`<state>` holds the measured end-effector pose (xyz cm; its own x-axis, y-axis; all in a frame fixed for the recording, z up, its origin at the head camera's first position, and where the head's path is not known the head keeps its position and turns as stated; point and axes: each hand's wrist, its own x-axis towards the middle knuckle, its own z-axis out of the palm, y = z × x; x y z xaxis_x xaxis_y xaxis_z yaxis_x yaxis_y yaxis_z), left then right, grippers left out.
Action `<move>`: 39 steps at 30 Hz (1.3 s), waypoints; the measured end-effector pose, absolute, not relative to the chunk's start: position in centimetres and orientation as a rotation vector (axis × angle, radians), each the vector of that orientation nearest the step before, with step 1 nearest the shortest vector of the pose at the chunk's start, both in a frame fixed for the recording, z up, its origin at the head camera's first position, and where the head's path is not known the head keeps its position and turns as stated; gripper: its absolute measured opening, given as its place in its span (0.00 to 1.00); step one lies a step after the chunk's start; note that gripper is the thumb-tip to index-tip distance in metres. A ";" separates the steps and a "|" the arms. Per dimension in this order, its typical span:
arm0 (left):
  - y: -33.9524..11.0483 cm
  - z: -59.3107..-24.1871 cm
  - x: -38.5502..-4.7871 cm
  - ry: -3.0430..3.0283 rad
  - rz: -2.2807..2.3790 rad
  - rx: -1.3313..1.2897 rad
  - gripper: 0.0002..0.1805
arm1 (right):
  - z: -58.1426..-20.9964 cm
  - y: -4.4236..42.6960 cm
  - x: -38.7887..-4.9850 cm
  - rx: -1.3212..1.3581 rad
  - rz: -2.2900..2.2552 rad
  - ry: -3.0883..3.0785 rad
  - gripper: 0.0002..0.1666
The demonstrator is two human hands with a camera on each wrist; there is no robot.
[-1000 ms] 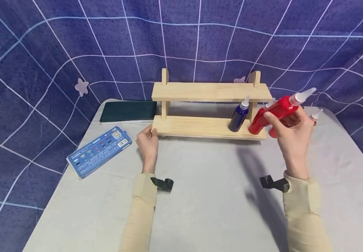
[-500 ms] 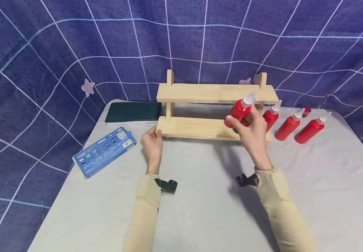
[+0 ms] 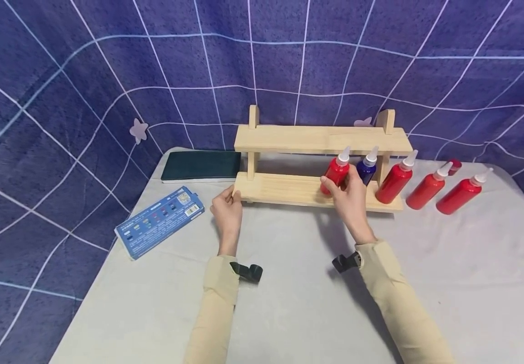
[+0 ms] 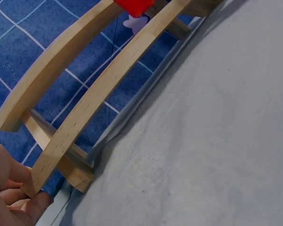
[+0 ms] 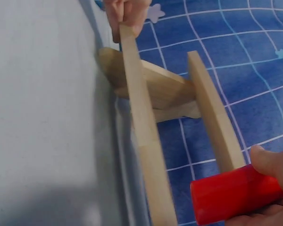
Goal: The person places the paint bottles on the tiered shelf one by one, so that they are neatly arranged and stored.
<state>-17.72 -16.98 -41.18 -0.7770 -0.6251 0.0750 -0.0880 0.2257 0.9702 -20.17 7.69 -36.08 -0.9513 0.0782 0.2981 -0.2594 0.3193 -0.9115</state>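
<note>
My right hand (image 3: 351,201) grips a red squeeze bottle (image 3: 336,174) with a white pointed nozzle, nearly upright at the two-tier wooden rack (image 3: 280,187). In the right wrist view, a gap shows between the base of this red bottle (image 5: 226,195) and the lower board (image 5: 148,136). Just right of it on the lower shelf stands a dark blue bottle (image 3: 365,172), partly hidden by my fingers. Another red bottle (image 3: 394,183) stands at that shelf's right end. My left hand (image 3: 227,215) pinches the lower shelf's left end, also seen in the left wrist view.
Two more red bottles (image 3: 428,192) (image 3: 460,196) stand on the white-covered table right of the rack, with a small red object (image 3: 455,167) behind them. At left lie a dark green flat box (image 3: 201,165) and a blue printed box (image 3: 159,222). A blue gridded curtain (image 3: 271,60) hangs behind.
My right hand has carried the red bottle left past the blue bottle and lowered it towards the lower shelf. My left hand keeps its hold on the rack. The head view has shifted slightly.
</note>
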 end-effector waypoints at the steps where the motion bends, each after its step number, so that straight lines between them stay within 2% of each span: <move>1: -17.0 -41.2 -17.7 -2.050 -1.579 0.653 0.16 | -36.2 7.6 -20.2 0.157 1.663 -2.312 0.27; 24: -17.1 -41.3 -17.8 -2.030 -1.604 0.665 0.16 | -37.1 7.2 -21.0 0.115 1.556 -2.431 0.28; 32: -17.0 -41.6 -17.8 -2.041 -1.607 0.640 0.16 | -36.1 7.8 -20.4 0.223 1.634 -2.353 0.43; 39: -17.1 -41.5 -17.9 -2.038 -1.578 0.635 0.16 | -32.4 8.7 -18.2 0.366 1.673 -2.224 0.48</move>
